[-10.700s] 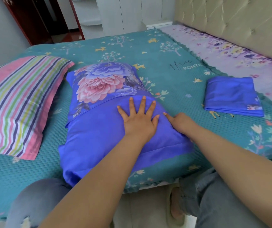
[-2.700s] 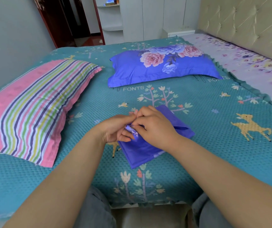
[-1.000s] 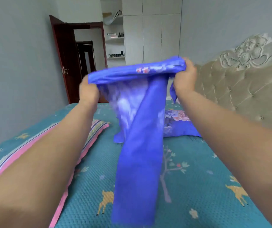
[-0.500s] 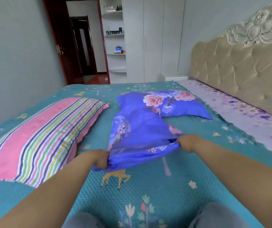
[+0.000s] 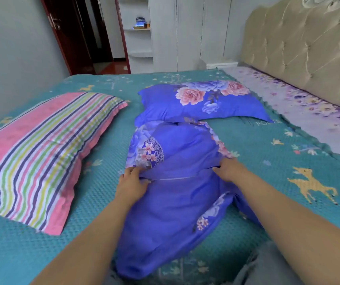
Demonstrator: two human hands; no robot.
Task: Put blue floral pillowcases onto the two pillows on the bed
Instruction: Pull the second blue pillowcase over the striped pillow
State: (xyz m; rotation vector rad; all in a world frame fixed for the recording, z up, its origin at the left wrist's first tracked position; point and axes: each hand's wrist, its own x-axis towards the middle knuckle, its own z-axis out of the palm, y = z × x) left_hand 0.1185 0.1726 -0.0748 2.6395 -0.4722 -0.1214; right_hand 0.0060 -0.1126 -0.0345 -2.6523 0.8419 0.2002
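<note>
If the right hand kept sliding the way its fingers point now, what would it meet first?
The right hand points left across the loose pillowcase, so it would probably reach the left hand gripping the opposite side, though depth is unclear.

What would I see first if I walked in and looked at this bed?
Probably the loose blue flowery pillowcase spread in the middle of the bed, with the left hand and right hand gripping it. Left of it lies a bright pink striped pillow. Behind it sits a pillow already dressed in blue flowers.

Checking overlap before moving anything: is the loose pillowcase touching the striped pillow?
Apart. The head view shows teal bedspread between the loose pillowcase and striped pillow.
</note>
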